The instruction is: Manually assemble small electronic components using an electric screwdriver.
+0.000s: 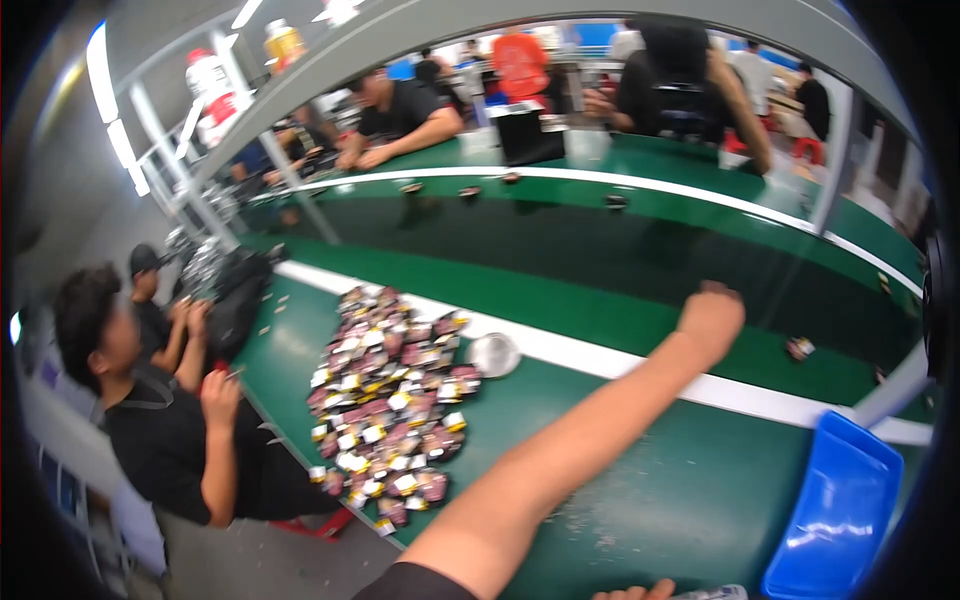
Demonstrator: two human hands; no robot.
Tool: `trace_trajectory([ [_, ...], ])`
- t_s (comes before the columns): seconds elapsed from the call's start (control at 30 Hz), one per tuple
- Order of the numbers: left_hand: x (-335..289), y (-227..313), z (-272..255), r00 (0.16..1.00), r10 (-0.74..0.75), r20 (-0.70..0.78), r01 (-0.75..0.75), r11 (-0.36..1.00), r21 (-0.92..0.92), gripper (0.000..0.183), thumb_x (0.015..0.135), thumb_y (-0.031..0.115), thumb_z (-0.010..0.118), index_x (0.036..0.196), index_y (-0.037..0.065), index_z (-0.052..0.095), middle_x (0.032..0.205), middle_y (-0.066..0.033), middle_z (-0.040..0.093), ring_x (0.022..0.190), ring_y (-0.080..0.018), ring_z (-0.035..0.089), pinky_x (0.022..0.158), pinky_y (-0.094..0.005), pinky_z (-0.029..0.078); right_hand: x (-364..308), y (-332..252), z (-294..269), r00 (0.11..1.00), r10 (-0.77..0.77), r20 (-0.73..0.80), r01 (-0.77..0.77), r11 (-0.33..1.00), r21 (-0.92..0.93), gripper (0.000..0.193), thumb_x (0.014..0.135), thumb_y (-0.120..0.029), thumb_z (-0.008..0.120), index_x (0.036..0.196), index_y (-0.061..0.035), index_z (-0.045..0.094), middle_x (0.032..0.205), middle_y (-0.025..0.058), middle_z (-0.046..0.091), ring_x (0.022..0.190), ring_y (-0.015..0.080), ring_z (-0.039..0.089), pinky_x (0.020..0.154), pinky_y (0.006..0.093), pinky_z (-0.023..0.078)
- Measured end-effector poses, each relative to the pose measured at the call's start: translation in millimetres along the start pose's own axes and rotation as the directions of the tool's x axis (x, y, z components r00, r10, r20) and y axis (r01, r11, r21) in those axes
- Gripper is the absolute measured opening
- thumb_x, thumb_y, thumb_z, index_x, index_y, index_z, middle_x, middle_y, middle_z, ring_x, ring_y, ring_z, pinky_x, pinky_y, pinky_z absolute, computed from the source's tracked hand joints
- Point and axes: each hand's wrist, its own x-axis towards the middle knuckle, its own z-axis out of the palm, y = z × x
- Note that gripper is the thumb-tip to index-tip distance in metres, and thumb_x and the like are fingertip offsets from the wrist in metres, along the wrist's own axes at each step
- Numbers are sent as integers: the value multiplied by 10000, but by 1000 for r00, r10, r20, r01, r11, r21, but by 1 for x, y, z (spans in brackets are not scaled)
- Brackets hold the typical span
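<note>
My left arm stretches across the green workbench (640, 490), and my left hand (713, 325) is over the dark conveyor belt (560, 245). Its fingers are curled; a small dark spot shows at the fingertips, too blurred to name. At the lower edge, only the fingers of my right hand (640, 591) show, bent against a grey, shiny, tube-like tool (715, 593) whose kind is cut off from view. Left of my arm lies a heap of small dark packets with white and yellow labels (385, 400). Touching the heap's right side is a round silvery dish (493, 355).
A blue plastic tray (835, 510) stands at the right by a grey frame post (890, 385). One small labelled piece (799, 348) lies on the belt right of my left hand; others lie along its far side. Co-workers (190, 400) sit at the left and across the belt.
</note>
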Motion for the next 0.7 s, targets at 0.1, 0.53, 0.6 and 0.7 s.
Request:
trace_trajectory([
  [0.1, 1, -1, 8, 996, -15, 87, 9, 998, 70, 218, 805, 147, 576, 943, 34, 702, 1014, -145, 642, 1017, -288, 570, 857, -351, 483, 2, 4, 1, 1000, -5, -19, 4, 999, -32, 125, 901, -178, 549, 870, -82, 476, 582, -6, 356, 500, 105, 331, 553, 273, 329],
  [0.53, -177, -17, -143, 814, 466, -346, -482, 875, 46, 333, 649, 129, 589, 838, -145, 611, 959, -286, 587, 984, -387, 559, 699, -334, 510, -1, 6, 4, 999, -40, -31, 39, 999, -11, 107, 873, -128, 566, 855, -33, 521, 559, 0, 380, 478, 102, 333, 511, 257, 302],
  [0.6, -235, -4, -192, 849, 378, -370, -386, 921, 56, 276, 715, 126, 565, 858, -108, 594, 935, -205, 588, 949, -296, 574, 680, -304, 493, 1, 9, 3, 1000, -15, 6, 15, 1000, 2, 106, 874, -128, 564, 857, -32, 523, 558, -1, 373, 478, 102, 332, 516, 256, 303],
  [0.7, -308, 5, -225, 935, 316, -161, -345, 916, -205, 327, 765, 92, 574, 1000, -136, 590, 1043, -230, 600, 1018, -332, 594, 837, -343, 510, -11, 4, 2, 996, -90, 6, 90, 996, -21, 104, 875, -123, 555, 881, -22, 532, 558, -2, 353, 477, 104, 328, 530, 254, 307],
])
